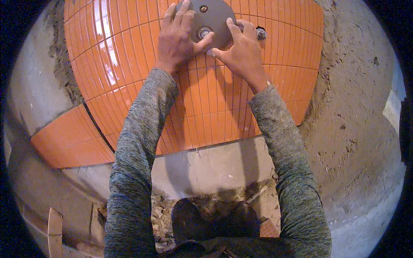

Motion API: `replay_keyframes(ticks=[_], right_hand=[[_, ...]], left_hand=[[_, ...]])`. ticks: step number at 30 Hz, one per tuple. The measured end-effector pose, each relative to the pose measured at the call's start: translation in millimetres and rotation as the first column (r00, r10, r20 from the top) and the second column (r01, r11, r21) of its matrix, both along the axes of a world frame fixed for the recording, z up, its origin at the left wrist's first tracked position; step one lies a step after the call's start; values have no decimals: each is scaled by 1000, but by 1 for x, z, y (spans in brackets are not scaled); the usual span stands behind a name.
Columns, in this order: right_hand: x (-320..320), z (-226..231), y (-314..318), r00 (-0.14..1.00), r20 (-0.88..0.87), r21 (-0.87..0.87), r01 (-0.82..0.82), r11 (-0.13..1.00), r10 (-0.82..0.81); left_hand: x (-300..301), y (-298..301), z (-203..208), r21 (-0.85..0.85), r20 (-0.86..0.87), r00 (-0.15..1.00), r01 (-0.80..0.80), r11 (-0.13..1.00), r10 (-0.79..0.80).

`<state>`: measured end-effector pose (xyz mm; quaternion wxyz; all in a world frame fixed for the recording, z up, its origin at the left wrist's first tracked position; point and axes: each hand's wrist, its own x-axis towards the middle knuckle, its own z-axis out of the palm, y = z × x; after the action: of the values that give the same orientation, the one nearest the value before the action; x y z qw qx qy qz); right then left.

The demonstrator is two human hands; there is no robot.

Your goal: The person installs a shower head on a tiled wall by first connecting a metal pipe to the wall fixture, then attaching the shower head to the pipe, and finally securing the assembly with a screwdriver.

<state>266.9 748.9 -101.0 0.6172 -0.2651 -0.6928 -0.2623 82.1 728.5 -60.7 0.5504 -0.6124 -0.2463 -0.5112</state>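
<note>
A dark grey round plate (220,22), maybe a cover plate or a grinding disc, lies against the orange tiled wall (215,103) at the top of the view. Two holes in it show metal fittings: a brass-coloured one (204,8) above and a larger silver ring (203,32) below. My left hand (176,43) grips the plate's left side, its fingers over the rim and its thumb by the lower fitting. On the other side, my right hand (244,51) pinches the lower right rim between thumb and fingers. The plate's top edge runs out of view.
Right of the plate, a short metal pipe fitting (261,33) sticks out of the tiles. Rough brown plaster (352,129) covers the right wall. Below the tiles runs a bare grey concrete band (206,165), with rubble (163,219) on the floor. A wooden board (55,230) stands lower left.
</note>
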Motion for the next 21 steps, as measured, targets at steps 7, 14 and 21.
replay_keyframes(ticks=[7, 14, 21], right_hand=[[0, 1, -2, 999, 22, -12, 35, 999, -35], [-3, -3, -9, 1000, -12, -62, -8, 998, 7], [-31, -10, -7, 993, -111, -47, 30, 998, -35]], left_hand=[[-13, 4, 0, -33, -72, 996, 56, 998, -58], [-26, -2, -7, -134, -95, 991, 86, 987, -99], [-23, -8, -8, -178, 5, 961, 274, 945, -277]])
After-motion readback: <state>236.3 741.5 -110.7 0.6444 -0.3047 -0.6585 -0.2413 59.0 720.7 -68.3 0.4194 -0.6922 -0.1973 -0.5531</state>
